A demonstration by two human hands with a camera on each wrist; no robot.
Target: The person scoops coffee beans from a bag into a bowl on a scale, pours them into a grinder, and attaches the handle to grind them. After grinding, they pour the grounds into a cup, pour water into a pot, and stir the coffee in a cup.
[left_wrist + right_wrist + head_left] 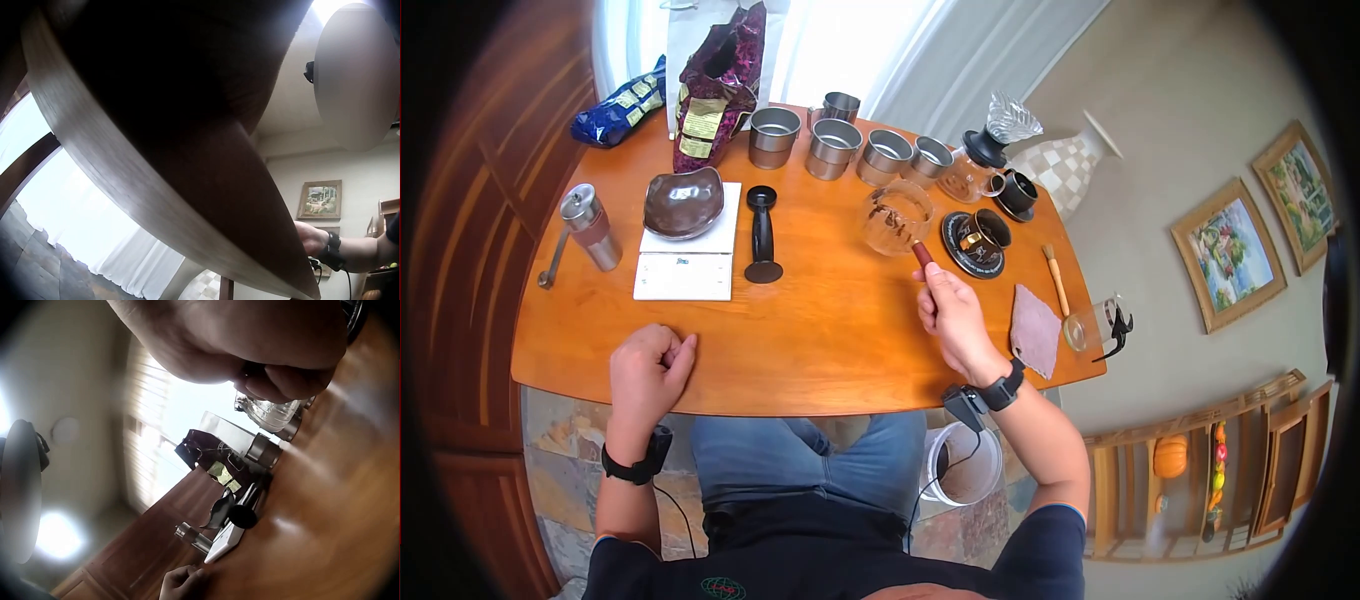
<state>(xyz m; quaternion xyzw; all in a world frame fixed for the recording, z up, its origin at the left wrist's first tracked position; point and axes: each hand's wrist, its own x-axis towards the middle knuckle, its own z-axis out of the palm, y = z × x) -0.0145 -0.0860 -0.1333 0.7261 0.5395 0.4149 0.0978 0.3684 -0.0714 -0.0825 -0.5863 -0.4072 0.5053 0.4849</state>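
Observation:
In the head view my right hand grips the reddish-brown handle of a round clear glass pot with dark brown markings. The right wrist view shows the same glass beyond the curled fingers. My left hand rests near the table's front edge, fingers loosely curled around nothing. Ahead of it a white scale bears a dark brown dish. A black tamper-like tool lies beside the scale. Right of the glass pot is a black cup on a saucer.
Several metal cups line the back, beside a purple bag. A hand grinder stands left. Toward the right are a glass carafe with dripper, brush, pink cloth and glass jug. A white bucket sits below.

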